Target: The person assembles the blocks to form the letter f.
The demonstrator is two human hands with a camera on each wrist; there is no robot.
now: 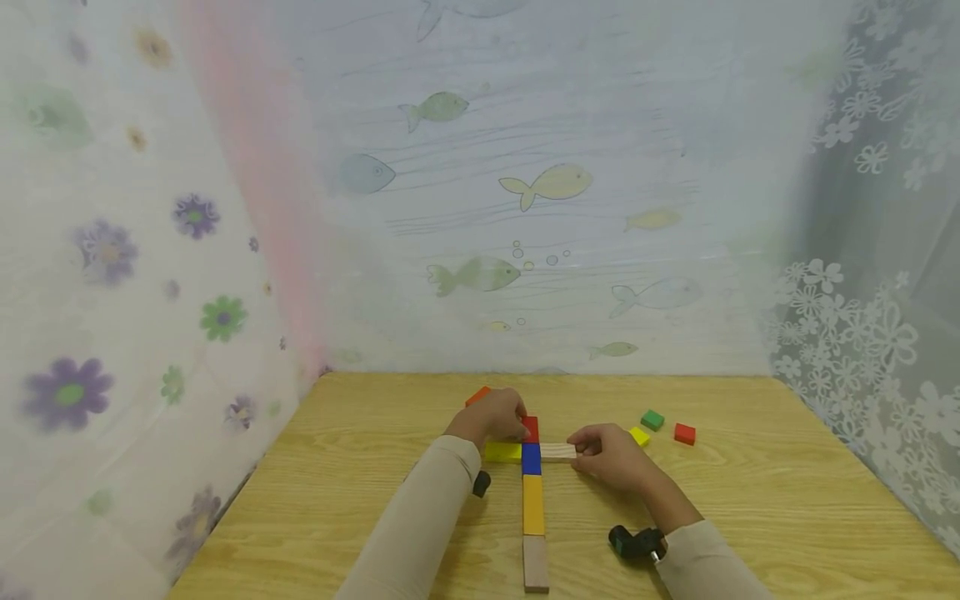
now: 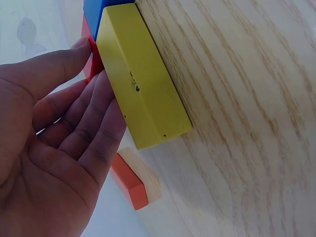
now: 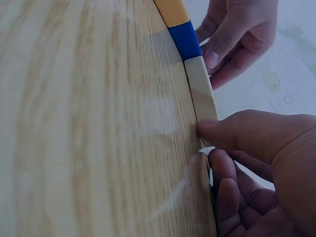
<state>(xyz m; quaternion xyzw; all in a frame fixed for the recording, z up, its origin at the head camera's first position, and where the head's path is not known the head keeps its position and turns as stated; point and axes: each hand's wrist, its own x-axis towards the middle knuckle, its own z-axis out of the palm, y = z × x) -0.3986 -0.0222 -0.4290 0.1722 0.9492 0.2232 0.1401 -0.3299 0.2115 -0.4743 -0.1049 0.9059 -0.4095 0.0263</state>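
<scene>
A cross of wooden blocks lies on the table, with a blue block (image 1: 531,459) at its centre. My left hand (image 1: 497,415) pinches the red block (image 1: 531,428) at the far end; in the left wrist view the thumb lies against its side, beside the yellow block (image 2: 140,81) that forms the left arm. Opposite, my right hand (image 1: 617,458) holds the outer end of a plain wood block (image 1: 557,452), which touches the blue one. Toward me run an orange-yellow block (image 1: 533,504) and another plain block (image 1: 535,560).
An orange block (image 2: 131,182) lies beyond the left hand. Past the right hand are a small yellow block (image 1: 639,437), a green block (image 1: 652,420) and a red cube-like block (image 1: 685,433). Patterned curtains hang behind the wooden table (image 1: 337,500) and at both sides.
</scene>
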